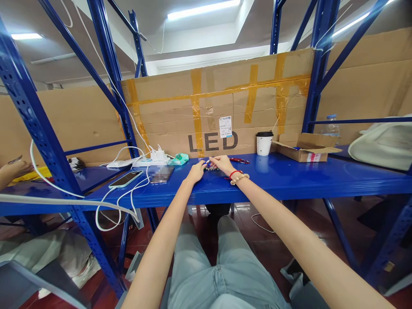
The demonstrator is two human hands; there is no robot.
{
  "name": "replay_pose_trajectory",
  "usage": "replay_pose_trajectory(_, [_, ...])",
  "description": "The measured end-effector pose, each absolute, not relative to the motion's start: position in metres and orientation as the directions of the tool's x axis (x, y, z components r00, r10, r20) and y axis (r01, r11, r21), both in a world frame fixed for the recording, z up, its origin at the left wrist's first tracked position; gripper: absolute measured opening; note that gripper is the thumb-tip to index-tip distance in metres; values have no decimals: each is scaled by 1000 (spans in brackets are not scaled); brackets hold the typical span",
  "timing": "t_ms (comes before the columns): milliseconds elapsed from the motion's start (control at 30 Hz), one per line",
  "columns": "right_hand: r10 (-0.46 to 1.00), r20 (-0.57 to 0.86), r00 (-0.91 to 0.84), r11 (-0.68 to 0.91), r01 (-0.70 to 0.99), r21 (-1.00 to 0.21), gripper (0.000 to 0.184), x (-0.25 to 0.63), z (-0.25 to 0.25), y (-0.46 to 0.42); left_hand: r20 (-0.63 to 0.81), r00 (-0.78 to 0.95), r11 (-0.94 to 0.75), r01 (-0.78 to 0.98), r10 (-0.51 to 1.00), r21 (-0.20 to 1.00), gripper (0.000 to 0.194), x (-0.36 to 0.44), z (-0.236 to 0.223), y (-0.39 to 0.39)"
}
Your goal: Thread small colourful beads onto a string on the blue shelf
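Observation:
Both my arms reach out to the middle of a blue metal shelf. My left hand and my right hand meet over a small dark part lying on the shelf. Fingers of both hands are curled and pinched around it; the piece is too small to name. A red string and a bead bracelet sit on my right wrist.
A white paper cup with black lid, a red tool, an open cardboard box, a phone, a white charger with cables and a teal packet lie on the shelf. Another person's hand shows far left.

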State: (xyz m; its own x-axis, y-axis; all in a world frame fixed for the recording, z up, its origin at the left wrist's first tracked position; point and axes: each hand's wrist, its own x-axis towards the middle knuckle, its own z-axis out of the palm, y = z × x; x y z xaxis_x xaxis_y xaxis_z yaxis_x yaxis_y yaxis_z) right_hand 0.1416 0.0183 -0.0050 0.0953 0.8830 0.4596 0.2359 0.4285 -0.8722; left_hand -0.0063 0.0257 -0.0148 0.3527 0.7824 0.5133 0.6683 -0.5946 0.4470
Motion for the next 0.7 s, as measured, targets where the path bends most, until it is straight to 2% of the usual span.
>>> replay_pose_trajectory(333, [879, 471, 80, 454, 166, -876, 25, 143, -5, 18, 466, 373, -594, 578, 802, 560, 26, -5, -11, 23])
replay_pose_trajectory(467, [904, 425, 41, 412, 179, -893, 24, 144, -5, 16, 428, 420, -599, 544, 800, 587, 27, -8, -14, 26])
replay_pose_trajectory(533, [923, 385, 11, 378, 163, -911, 23, 144, -4, 14, 423, 437, -608, 563, 794, 560, 27, -9, -15, 25])
replay_pose_trajectory(700, [936, 352, 0, 351, 70, -934, 24, 142, -2, 9, 483, 401, -597, 711, 779, 372, 27, -8, -11, 17])
